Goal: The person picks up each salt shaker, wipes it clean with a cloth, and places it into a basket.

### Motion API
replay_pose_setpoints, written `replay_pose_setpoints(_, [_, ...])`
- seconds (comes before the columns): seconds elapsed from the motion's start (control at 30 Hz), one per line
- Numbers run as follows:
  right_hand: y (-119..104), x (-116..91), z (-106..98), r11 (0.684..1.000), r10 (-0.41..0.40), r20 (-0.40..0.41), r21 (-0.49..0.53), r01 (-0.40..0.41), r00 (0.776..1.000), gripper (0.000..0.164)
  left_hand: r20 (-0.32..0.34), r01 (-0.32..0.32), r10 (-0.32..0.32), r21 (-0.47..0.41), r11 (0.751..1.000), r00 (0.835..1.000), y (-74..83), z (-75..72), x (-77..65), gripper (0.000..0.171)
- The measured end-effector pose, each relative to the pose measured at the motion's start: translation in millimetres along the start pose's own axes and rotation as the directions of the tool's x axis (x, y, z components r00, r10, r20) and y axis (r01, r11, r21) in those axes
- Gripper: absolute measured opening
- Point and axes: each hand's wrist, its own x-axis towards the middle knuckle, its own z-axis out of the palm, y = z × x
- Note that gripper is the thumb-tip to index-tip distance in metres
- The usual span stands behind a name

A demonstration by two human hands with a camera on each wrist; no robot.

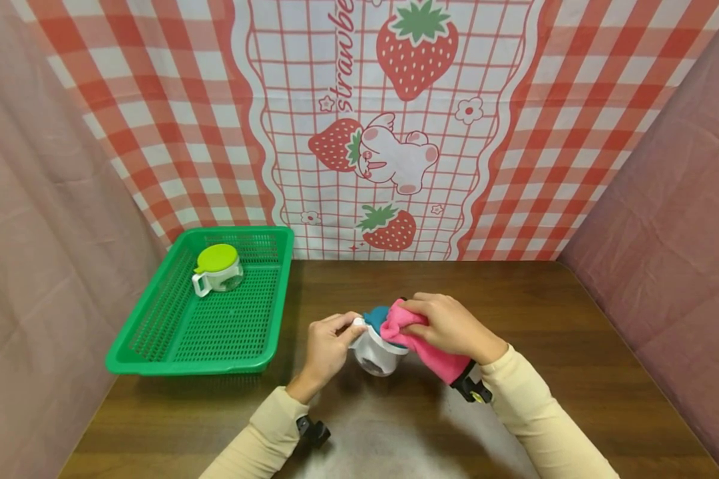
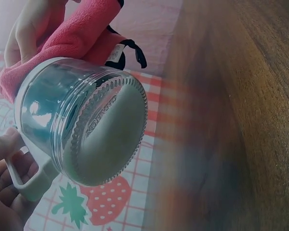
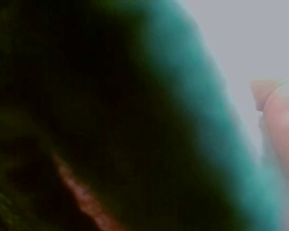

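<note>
My left hand [image 1: 326, 346] grips the white handle [image 2: 36, 180] of a clear glass seasoning jar [image 1: 376, 359] with a white collar and a blue lid [image 1: 376, 315]. The jar is tilted above the table, its ribbed base facing the left wrist camera. My right hand [image 1: 452, 324] pinches a bunched pink cloth [image 1: 436, 359] against the lid and rim, and part of the cloth hangs toward the right wrist. That cloth hides much of the lid. Dark and teal blur fills most of the right wrist view, with a fingertip [image 3: 282, 120] at its right edge.
A green plastic basket [image 1: 278, 319] stands on the wooden table [image 1: 551, 326] at the left. Inside its far left part is a similar jar with a lime-green lid [image 1: 218, 257]. A strawberry-print checked cloth [image 1: 359, 219] hangs behind the table.
</note>
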Motion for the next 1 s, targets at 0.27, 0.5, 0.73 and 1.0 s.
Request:
replay_pose_setpoints(0.27, [3, 4, 1, 1.000, 0.019, 0.013, 0.005, -0.019, 1.000, 0.023, 0.047, -0.119, 0.118, 0.020, 0.993, 0.992, 0.4, 3.5, -2.2, 0.010])
replay_pose_setpoints(0.5, [10, 6, 3, 0.999, 0.038, 0.013, 0.020, -0.038, 0.999, 0.026, 0.061, -0.199, 0.199, -0.003, 0.980, 0.978, 0.7, 5.8, -1.9, 0.010])
replay_pose_setpoints(0.73, [20, 6, 7, 0.997, 0.064, 0.002, 0.038, -0.064, 0.998, 0.031, 0.082, -0.194, 0.194, -0.007, 0.981, 0.978, -0.9, 5.0, -3.2, 0.009])
replay_pose_setpoints(1.0, [31, 3, 7, 0.995, 0.081, -0.023, 0.051, -0.080, 0.996, 0.029, 0.068, -0.150, 0.152, -0.030, 0.988, 0.986, 2.2, 1.6, -1.3, 0.010])
